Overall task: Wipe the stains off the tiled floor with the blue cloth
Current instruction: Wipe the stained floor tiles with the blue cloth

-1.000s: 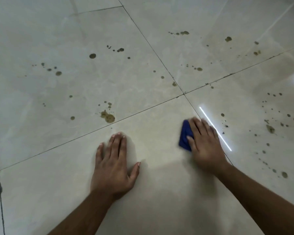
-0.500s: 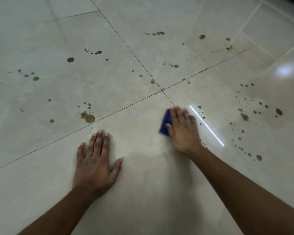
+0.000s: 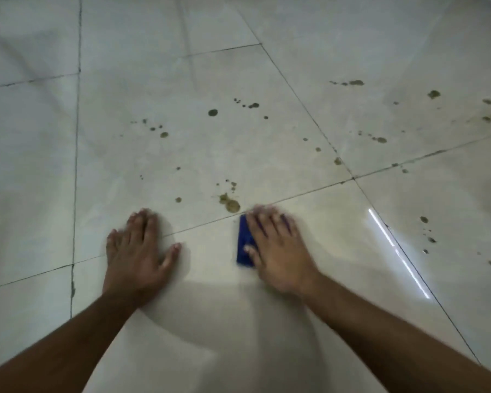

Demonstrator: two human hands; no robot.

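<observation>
The folded blue cloth (image 3: 245,242) lies on the glossy beige tiled floor (image 3: 267,321), pressed flat under my right hand (image 3: 278,251); only its left part shows. Just beyond the cloth, across a grout line, sits the largest brown stain (image 3: 230,204). My left hand (image 3: 138,252) rests flat on the floor to the left, fingers apart, holding nothing. Several smaller brown spots (image 3: 213,112) dot the tile farther ahead.
More brown spots are scattered on the far right tiles (image 3: 380,139) and on the near right tile (image 3: 424,219). A bright streak of reflected light (image 3: 397,251) runs along a grout line at right. Dark grout lines cross the floor.
My right hand has slid the cloth leftward, away from the tile corner and up next to the large stain. My left hand shifted forward onto the grout line. The view swung left.
</observation>
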